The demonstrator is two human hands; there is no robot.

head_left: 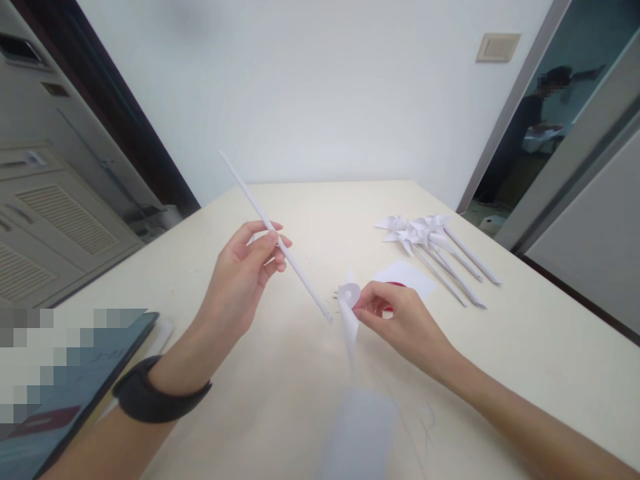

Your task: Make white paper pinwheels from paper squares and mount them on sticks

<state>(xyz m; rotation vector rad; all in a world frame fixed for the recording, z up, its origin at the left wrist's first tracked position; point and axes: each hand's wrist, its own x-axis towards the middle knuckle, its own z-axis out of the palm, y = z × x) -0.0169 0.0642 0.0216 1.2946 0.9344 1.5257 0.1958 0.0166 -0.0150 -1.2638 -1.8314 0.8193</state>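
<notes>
My left hand (pixel 250 267) grips a long rolled white paper stick (pixel 300 272) between thumb and fingers. The stick slants, its upper end to the far left and its lower end close to a white paper pinwheel (pixel 349 307). My right hand (pixel 400 317) pinches that pinwheel head at its right side, above the table. Thin wire-like ends stick out at the pinwheel's left edge. The stick and the pinwheel are apart. Partly hidden behind my right hand is a red round object (pixel 397 285), lying by a white paper sheet (pixel 413 279).
Several finished paper pinwheels on sticks (pixel 440 253) lie at the table's right. A tablet-like screen (pixel 100 387) stands at the left near edge. A blurred whitish shape (pixel 357 433) is at the near edge, with thin wires (pixel 427 423) beside it. Another person (pixel 525 127) is beyond the doorway.
</notes>
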